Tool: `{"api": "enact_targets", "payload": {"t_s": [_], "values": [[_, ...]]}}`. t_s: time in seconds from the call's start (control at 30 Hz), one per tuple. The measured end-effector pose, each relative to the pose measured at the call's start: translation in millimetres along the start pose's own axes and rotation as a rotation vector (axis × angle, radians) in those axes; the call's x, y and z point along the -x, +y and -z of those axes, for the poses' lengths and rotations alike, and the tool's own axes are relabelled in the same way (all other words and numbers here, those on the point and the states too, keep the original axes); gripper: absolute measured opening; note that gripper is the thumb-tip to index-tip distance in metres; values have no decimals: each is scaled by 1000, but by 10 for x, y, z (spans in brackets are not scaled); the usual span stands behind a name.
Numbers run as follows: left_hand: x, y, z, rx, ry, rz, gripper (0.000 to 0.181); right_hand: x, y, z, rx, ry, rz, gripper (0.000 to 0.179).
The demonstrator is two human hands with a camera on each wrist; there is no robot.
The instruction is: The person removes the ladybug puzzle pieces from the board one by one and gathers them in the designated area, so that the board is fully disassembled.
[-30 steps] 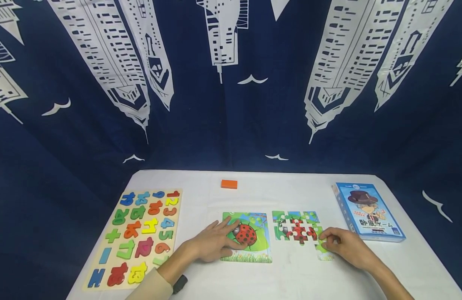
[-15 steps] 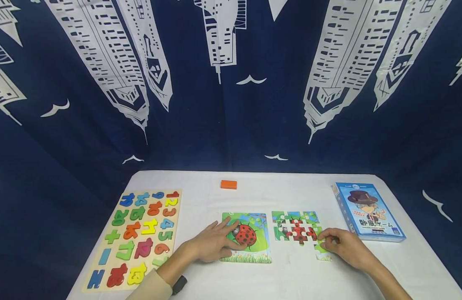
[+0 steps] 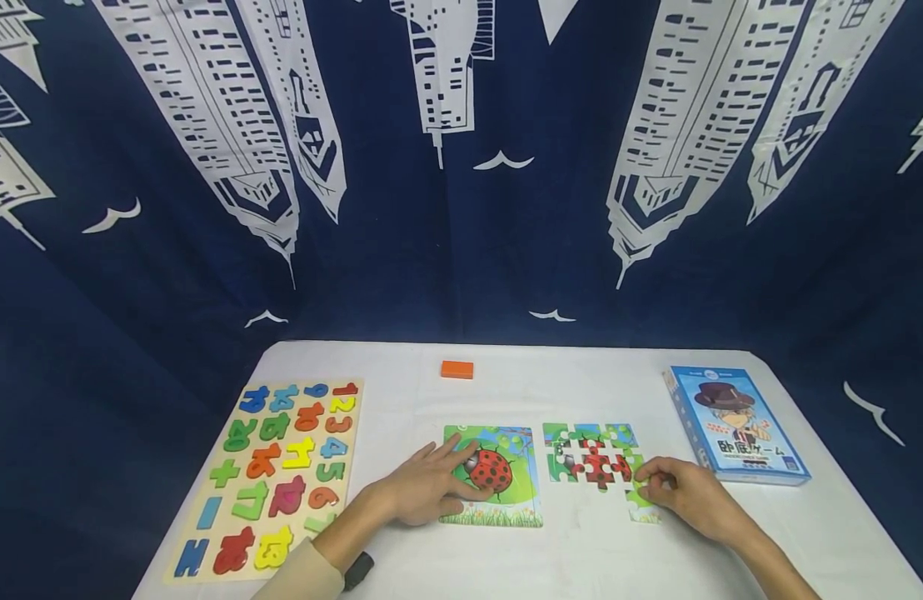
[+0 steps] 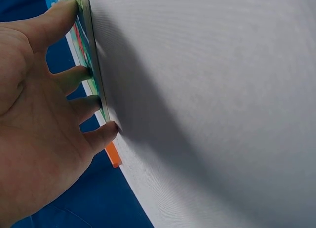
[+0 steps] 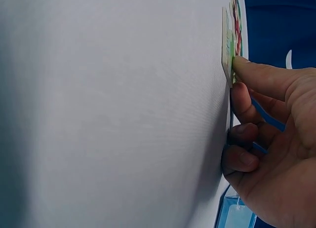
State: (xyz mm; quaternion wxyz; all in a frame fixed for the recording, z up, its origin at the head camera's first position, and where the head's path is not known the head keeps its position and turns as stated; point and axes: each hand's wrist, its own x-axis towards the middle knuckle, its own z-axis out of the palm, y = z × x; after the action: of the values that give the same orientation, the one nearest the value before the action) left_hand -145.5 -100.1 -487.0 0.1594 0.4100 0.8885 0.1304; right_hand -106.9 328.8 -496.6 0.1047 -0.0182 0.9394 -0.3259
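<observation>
My left hand (image 3: 422,485) rests with spread fingers on a square ladybug picture board (image 3: 517,492); the left wrist view shows its fingertips along the edge of the board (image 4: 90,43). To the right lies a partly joined ladybug jigsaw (image 3: 596,468), with several pieces linked in its upper part. My right hand (image 3: 690,497) pinches a green corner puzzle piece (image 3: 643,510) between thumb and forefinger, just below the jigsaw's right column. In the right wrist view the thumb sits on the piece (image 5: 227,55), which lies flat, and the other fingers are curled.
A wooden number board (image 3: 274,475) with colourful numerals lies at the left. A blue card-game box (image 3: 739,425) stands beyond the right hand. An orange block (image 3: 457,369) lies near the far edge of the white table (image 3: 566,379). A small black object (image 3: 359,571) is beside the left forearm.
The corner puzzle piece has slid slightly left with my right fingers, under the right column of the jigsaw. My left hand has stayed on the picture board.
</observation>
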Motion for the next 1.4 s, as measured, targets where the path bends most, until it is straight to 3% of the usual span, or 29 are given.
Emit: {"api": "enact_targets", "payload": {"t_s": [0.47,0.67,0.8,1.03,1.23,1.4], "values": [[16,36,12,-3,7,14,44,-12,6,26,6,-8,12,16],[11,43,2,-4,18,41,43,-57,-129,23,4,18,40,17],[-1,49,-9,-14,32,48,44,-101,-318,-84,-43,1,102,13],[-15,60,-21,-35,45,63,49,-194,-704,-467,-76,-62,290,10],[-25,52,-19,-89,69,104,60,-230,-1079,-747,-37,-140,408,25],[-41,59,11,-76,77,129,69,-236,-1234,-883,40,-165,470,42]]}}
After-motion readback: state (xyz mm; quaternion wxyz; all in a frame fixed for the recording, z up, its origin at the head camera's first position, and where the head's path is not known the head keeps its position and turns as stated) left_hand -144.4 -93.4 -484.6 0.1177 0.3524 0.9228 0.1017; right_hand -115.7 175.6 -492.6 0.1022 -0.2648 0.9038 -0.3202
